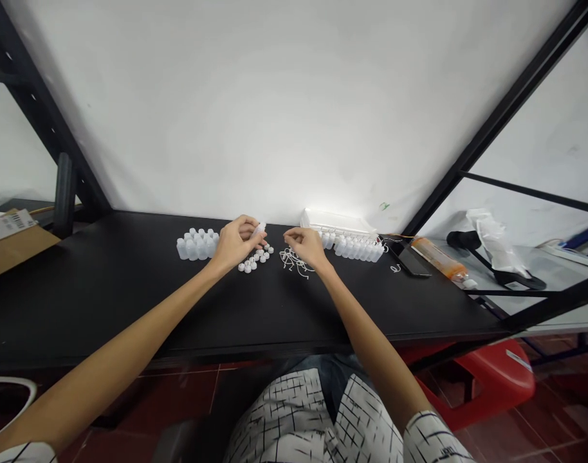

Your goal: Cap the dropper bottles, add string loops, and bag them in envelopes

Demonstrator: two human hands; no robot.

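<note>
My left hand (238, 243) is closed around a small translucent white bottle (260, 229), its top poking out past the fingers. My right hand (307, 245) is pinched above a loose pile of white curved hook-like pieces (296, 262); whatever its fingertips hold is too small to make out. Between and below the hands lie several small white caps (254, 262) with thin stems. Left of my left hand stands a cluster of small white bottles (196, 247). Beyond my right hand, rows of similar bottles (356, 248) bear curved white pieces at their tops.
A white box (339, 222) stands against the wall behind the right-hand bottles. On the black table (178, 315) lie a dark phone (412, 262) and an orange-and-clear package (437, 258). Cardboard (17, 247) is at far left, a red stool (491, 382) below right. Black metal posts flank the table.
</note>
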